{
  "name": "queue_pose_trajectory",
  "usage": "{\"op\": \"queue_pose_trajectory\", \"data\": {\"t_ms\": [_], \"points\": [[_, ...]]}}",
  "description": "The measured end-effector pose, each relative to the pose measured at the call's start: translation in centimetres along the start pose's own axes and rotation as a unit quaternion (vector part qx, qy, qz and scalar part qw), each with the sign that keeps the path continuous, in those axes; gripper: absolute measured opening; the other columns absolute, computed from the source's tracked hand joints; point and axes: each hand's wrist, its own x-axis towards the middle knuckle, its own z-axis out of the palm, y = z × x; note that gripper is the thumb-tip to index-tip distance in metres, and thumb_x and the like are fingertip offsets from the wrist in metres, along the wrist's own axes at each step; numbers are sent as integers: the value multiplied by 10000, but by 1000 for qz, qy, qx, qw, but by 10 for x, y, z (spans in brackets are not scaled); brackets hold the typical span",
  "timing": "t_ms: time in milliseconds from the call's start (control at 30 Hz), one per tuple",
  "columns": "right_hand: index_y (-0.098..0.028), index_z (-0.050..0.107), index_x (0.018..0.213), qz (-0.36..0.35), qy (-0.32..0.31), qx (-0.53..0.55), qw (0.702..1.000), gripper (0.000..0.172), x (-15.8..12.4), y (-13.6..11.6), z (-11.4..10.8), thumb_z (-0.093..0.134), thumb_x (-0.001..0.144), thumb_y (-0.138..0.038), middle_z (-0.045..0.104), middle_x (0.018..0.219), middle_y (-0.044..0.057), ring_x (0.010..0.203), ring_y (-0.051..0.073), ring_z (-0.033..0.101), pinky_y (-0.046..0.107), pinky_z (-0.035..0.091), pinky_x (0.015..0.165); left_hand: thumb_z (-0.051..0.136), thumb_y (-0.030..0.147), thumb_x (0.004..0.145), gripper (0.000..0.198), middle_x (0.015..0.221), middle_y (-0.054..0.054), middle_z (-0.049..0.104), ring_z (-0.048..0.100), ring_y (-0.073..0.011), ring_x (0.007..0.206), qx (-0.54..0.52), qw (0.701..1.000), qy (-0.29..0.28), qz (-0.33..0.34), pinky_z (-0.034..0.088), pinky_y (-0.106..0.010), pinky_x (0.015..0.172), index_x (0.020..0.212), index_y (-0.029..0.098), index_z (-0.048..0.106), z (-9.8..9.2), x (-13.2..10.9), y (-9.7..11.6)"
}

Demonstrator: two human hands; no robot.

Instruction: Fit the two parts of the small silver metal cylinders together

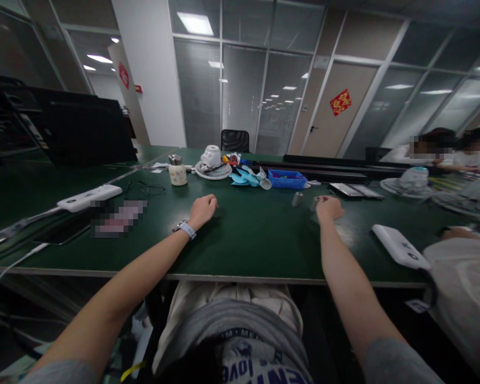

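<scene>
My right hand [330,208] is closed, thumb and fingertips pinching a small grey cylinder [315,202] at the table's right side. Part of that cylinder is hidden by the fingers. Just left of it, a second small grey cylinder [297,199] stands upright on the green table [256,240], apart from my hand. My left hand [202,210], with a watch on its wrist, rests on the table in a loose fist. Nothing shows between its fingers. Beyond the hands lie light-blue fan blades [246,176] and a blue tray [287,179] with small items in it.
A cream bottle [178,172] and a white fan part [212,165] stand at the back. White power banks or strips lie left [90,198] and right [400,246]. Cables run along the left edge. Another person's sleeve [460,277] is close on the right; more people sit beyond.
</scene>
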Motion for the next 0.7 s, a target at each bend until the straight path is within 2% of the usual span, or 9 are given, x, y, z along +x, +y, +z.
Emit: {"op": "queue_pose_trajectory", "data": {"t_ms": [467, 567, 633, 700], "points": [[-245, 740, 1023, 3, -7, 18, 1000, 249, 4, 0, 3, 558, 861, -300, 646, 989, 133, 899, 267, 610, 410, 420, 793, 371, 266, 829, 325, 700, -40, 684, 603, -203, 699, 0, 1000, -2, 2, 371, -279, 615, 697, 214, 664, -2, -1, 4], [-228, 741, 1016, 13, -14, 8, 1000, 257, 3, 1, 2, 552, 862, -307, 630, 1027, 150, 936, 278, 592, 437, 410, 831, 369, 269, 831, 325, 698, -40, 680, 600, -199, 697, -3, 1000, -4, 10, 371, -277, 622, 687, 212, 654, -2, -1, 3], [-212, 727, 1043, 2, 19, -1, 1000, 278, 1, -1, 1, 560, 852, -326, 593, 1120, 170, 1023, 301, 548, 478, 378, 888, 369, 270, 831, 323, 697, -40, 679, 600, -197, 695, -7, 1000, -7, 10, 371, -275, 616, 684, 212, 650, -1, -1, 2], [-188, 684, 1127, -39, 73, -4, 997, 360, -2, -4, 2, 565, 844, -376, 528, 1227, 191, 1119, 325, 473, 520, 330, 935, 373, 270, 831, 317, 698, -39, 681, 602, -198, 694, -7, 1000, -12, 5, 372, -273, 610, 686, 214, 650, -1, -1, 2]]}}
